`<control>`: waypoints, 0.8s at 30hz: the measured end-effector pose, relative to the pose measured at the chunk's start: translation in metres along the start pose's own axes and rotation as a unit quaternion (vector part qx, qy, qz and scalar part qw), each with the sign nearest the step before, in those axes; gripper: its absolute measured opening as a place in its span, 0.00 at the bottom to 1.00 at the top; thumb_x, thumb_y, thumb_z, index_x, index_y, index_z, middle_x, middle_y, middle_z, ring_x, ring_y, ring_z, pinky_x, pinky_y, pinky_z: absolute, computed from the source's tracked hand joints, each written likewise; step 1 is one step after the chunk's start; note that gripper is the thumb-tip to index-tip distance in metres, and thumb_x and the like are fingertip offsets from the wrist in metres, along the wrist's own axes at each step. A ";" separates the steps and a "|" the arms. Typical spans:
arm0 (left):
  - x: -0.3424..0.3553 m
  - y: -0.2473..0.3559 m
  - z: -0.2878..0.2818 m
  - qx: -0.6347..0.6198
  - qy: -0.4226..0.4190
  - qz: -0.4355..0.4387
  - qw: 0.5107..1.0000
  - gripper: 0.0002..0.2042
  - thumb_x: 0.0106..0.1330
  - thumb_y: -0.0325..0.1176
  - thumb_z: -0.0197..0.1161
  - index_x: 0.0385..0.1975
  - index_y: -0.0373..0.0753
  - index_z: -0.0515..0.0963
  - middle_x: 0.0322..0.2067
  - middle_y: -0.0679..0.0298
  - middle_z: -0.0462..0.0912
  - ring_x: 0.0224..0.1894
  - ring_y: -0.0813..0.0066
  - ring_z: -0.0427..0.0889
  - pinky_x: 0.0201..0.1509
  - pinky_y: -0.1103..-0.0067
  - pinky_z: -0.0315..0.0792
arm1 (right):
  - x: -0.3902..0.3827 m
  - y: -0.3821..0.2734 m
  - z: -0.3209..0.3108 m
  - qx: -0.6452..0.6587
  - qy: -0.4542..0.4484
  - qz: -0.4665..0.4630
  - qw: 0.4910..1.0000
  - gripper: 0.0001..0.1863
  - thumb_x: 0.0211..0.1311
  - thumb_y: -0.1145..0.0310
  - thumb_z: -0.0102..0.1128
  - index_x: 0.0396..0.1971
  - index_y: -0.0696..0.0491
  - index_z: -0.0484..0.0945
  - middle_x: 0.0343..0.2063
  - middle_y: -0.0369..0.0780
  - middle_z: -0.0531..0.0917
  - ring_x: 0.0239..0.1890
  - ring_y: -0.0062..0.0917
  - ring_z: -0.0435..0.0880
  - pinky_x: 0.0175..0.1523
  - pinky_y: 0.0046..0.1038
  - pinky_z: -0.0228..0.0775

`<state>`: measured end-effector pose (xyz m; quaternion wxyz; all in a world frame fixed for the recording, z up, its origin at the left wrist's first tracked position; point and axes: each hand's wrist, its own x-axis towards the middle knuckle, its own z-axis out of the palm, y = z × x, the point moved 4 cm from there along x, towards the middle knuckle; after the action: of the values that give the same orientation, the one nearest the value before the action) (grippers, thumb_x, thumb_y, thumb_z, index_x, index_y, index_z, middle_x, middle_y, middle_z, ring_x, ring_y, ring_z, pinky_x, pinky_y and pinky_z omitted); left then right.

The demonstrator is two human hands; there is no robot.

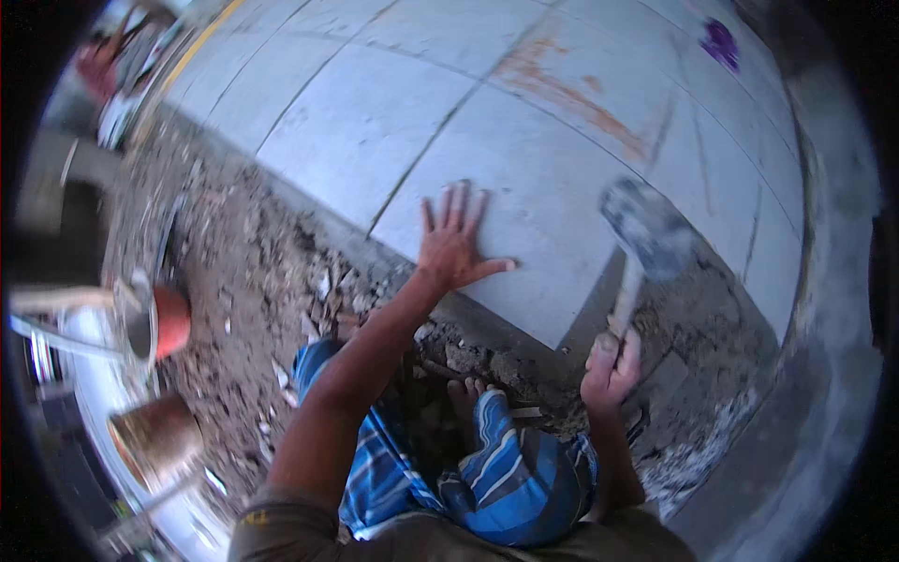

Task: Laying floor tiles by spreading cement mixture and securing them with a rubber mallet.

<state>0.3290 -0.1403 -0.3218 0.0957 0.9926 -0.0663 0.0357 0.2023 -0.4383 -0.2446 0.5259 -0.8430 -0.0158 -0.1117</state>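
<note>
A: How many tools are in hand?

B: One, a mallet (641,242) right of the middle of the frame. The right hand (611,369) is closed round its pale handle; the dark head is blurred, and I can't tell whether it touches anything.

A: And the left hand (451,247)?

B: Empty and wide, near the centre, four fingers and a thumb spread over one large pale tile (541,201). So that's two hands, one mallet (and one bare foot (465,389), toes showing, at lower centre).

A: Any more tiles?

B: Plenty, across the upper part of the frame. Their joints fade toward the rim, so I can't give a total. One orange-brown smear (573,94) crosses them at upper right, and one purple patch (720,45) lies farther toward the corner.

A: What borders them?

B: Rough soil (239,272) with broken bits fills the left and centre; a second bare patch (698,323) lies at right, beside the tile.

A: Containers?

B: I make out two at the left: a red bucket (171,321) and, below it, a brown bucket (157,438).

A: Clothing?

B: One blue striped cloth (529,478), at the lower centre, over the legs.
</note>
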 end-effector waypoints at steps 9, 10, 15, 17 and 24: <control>-0.009 0.000 0.000 -0.052 0.022 0.005 0.998 0.67 0.45 0.90 0.49 0.81 0.47 0.48 0.81 0.51 0.46 0.83 0.50 0.42 0.80 0.41 0.30 | -0.021 0.033 0.018 -0.175 -0.085 0.087 0.977 0.24 0.81 0.57 0.47 0.60 0.64 0.72 0.46 0.58 0.83 0.50 0.50 0.84 0.54 0.43 0.74; -0.011 0.000 0.000 -0.054 0.025 0.001 0.998 0.67 0.45 0.90 0.49 0.81 0.47 0.48 0.81 0.51 0.46 0.83 0.50 0.42 0.80 0.41 0.30 | -0.018 0.038 0.020 -0.178 -0.087 0.083 0.977 0.24 0.81 0.57 0.47 0.60 0.64 0.72 0.46 0.58 0.83 0.50 0.50 0.84 0.54 0.43 0.74; -0.013 -0.010 0.000 -0.044 0.027 -0.010 0.999 0.67 0.45 0.90 0.49 0.80 0.45 0.50 0.80 0.50 0.46 0.82 0.48 0.43 0.80 0.40 0.32 | 0.004 0.005 0.031 -0.166 -0.170 0.153 0.959 0.22 0.81 0.59 0.48 0.57 0.64 0.73 0.38 0.52 0.83 0.41 0.41 0.85 0.49 0.39 0.76; -0.010 0.000 0.000 -0.056 0.032 0.002 0.998 0.67 0.45 0.90 0.50 0.80 0.45 0.51 0.80 0.50 0.46 0.82 0.48 0.43 0.80 0.40 0.32 | -0.004 0.015 0.021 -0.119 -0.129 0.124 0.977 0.21 0.81 0.59 0.48 0.57 0.64 0.74 0.37 0.50 0.83 0.40 0.38 0.83 0.48 0.37 0.75; -0.014 -0.001 -0.002 -0.060 0.037 -0.001 0.997 0.67 0.45 0.89 0.51 0.80 0.45 0.51 0.80 0.50 0.48 0.82 0.49 0.45 0.80 0.41 0.32 | 0.002 0.026 0.044 -0.178 -0.172 0.099 0.964 0.19 0.79 0.61 0.52 0.55 0.61 0.74 0.41 0.55 0.83 0.45 0.50 0.84 0.49 0.42 0.75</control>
<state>0.3156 -0.1368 -0.3209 0.1579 0.9830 -0.0641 0.0679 0.2161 -0.4109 -0.2860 0.3648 -0.9271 -0.0017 0.0863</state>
